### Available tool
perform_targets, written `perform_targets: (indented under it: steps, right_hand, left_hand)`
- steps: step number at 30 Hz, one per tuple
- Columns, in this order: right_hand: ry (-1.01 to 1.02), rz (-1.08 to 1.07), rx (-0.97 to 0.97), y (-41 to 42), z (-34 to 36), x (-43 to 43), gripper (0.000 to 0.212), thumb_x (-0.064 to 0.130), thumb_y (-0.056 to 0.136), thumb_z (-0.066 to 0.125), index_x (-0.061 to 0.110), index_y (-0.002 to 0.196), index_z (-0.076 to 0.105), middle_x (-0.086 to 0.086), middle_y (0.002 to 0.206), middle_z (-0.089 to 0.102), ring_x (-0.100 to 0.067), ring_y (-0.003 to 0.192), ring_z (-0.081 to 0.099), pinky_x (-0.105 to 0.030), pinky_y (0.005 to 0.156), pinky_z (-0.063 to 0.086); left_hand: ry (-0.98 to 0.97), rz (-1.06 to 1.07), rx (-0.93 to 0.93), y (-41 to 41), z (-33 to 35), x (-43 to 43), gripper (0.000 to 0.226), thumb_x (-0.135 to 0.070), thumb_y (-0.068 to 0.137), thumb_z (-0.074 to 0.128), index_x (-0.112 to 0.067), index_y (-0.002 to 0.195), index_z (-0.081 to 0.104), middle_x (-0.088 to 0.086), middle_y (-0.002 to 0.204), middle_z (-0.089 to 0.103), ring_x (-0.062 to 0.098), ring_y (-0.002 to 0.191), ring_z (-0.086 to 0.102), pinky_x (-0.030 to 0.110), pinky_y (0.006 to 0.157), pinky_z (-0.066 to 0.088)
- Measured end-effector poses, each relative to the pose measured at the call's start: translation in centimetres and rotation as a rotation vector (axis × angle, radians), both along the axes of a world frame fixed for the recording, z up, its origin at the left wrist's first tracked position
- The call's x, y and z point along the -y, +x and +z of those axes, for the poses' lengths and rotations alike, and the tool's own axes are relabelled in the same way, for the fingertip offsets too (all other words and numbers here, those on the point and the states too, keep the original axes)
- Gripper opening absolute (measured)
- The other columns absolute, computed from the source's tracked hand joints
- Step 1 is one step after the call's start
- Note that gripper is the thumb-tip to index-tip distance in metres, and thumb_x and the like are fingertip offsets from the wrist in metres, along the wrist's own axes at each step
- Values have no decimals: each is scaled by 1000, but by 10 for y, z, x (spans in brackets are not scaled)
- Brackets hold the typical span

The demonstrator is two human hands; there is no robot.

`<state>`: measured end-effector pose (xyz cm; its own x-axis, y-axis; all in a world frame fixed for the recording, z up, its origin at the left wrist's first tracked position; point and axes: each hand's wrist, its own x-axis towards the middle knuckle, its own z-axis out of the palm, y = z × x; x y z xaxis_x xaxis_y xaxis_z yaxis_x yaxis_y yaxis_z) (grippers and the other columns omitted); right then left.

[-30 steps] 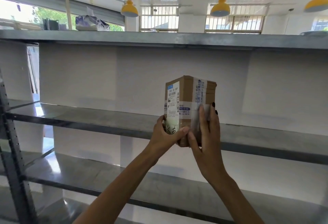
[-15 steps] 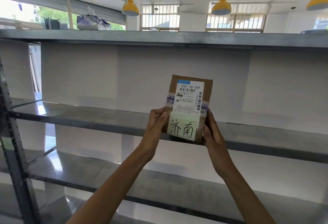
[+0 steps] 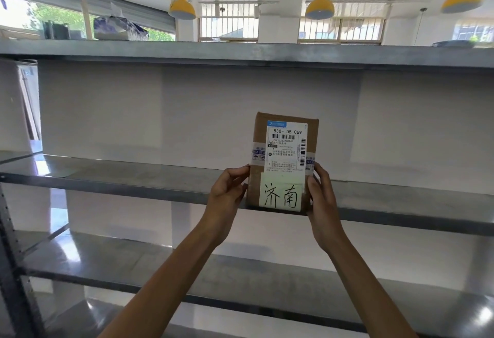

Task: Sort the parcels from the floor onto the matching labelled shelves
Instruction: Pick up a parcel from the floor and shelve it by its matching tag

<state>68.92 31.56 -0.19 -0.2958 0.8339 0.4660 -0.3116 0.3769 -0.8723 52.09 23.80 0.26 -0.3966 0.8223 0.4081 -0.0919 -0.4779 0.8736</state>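
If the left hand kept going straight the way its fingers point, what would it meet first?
The left hand points right and slightly up, its fingertips at the left edge of the brown cardboard parcel standing on the grey metal shelf. It would likely press into that parcel first; whether it touches already is unclear.

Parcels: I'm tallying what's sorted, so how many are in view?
1: the parcel stands on the middle shelf, held by the left hand and right hand. The floor is out of view.
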Motion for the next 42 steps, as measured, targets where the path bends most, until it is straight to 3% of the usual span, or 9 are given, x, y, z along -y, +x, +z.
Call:
perform_targets:
  steps: [6, 12, 17, 21, 24, 32, 34, 38, 42]
  right_hand:
    - [16, 36, 2, 3, -2, -2, 35, 33, 98, 40, 55, 125, 43, 12, 136, 53, -10, 121, 55, -35, 89, 55]
    - [7, 105, 39, 5, -5, -3, 63, 35, 85, 55, 43, 143, 30, 15, 134, 56, -14, 122, 56, -43, 94, 53]
    - [-9, 213, 81, 10, -8, -5, 72, 41, 78, 62, 47, 142, 30, 14, 139, 52, -15, 128, 50, -47, 99, 49]
    - [15, 225, 105, 10, -13, -7, 70, 22, 86, 62, 46, 143, 28, 9, 141, 50, -18, 130, 48, -45, 96, 52]
    - [28, 202, 117, 7, -14, -7, 71, 8, 91, 57, 46, 142, 27, 8, 143, 47, -19, 132, 46, -40, 94, 53]
    - [11, 317, 143, -19, -17, 0, 69, 7, 91, 57, 49, 139, 30, 11, 141, 49, -17, 129, 49, -36, 90, 55]
    - [26, 363, 154, -29, -18, 5, 65, 17, 89, 60, 53, 137, 34, 15, 137, 54, -13, 125, 53, -35, 90, 56]
    - [30, 435, 174, -57, -17, 24, 58, 33, 82, 60, 62, 127, 37, 19, 130, 59, -9, 119, 57, -31, 88, 56]
    - [48, 487, 190, -89, -18, 47, 67, 29, 88, 58, 51, 142, 25, 12, 142, 49, -17, 130, 48, -49, 101, 47]
  left_hand:
    - [-20, 24, -48, 3, -1, -2, 38, 10, 91, 44, -15, 117, 56, 3, 126, 62, 19, 123, 54, 49, 100, 47]
    - [-9, -17, -36, 10, 6, 1, 34, -8, 98, 39, -21, 125, 54, 0, 124, 63, 13, 113, 60, 24, 82, 56]
    - [-38, 10, -63, 11, 4, 4, 41, -13, 90, 56, -24, 129, 48, -1, 121, 64, 16, 109, 63, 28, 79, 58]
    - [-54, 27, -87, 10, 1, 9, 50, -4, 87, 60, -21, 132, 46, 4, 126, 60, 21, 114, 60, 35, 86, 57]
    - [-61, 43, -94, 9, 1, 14, 52, -3, 86, 60, -20, 132, 45, 6, 127, 60, 23, 113, 60, 33, 83, 58]
    - [-91, 153, -101, -8, -6, 41, 54, -1, 86, 60, -24, 131, 44, 6, 127, 58, 27, 116, 57, 43, 86, 57]
    - [-78, 177, -109, -14, -10, 50, 47, -7, 88, 58, -25, 129, 45, 4, 125, 59, 23, 114, 59, 33, 81, 59]
    - [-116, 276, -130, -36, -11, 77, 31, -14, 96, 47, -27, 123, 48, -5, 117, 60, -1, 95, 63, 4, 56, 50]
    - [-164, 381, -145, -61, -10, 107, 34, -17, 98, 42, -34, 127, 44, -4, 123, 56, 14, 109, 55, 9, 59, 53]
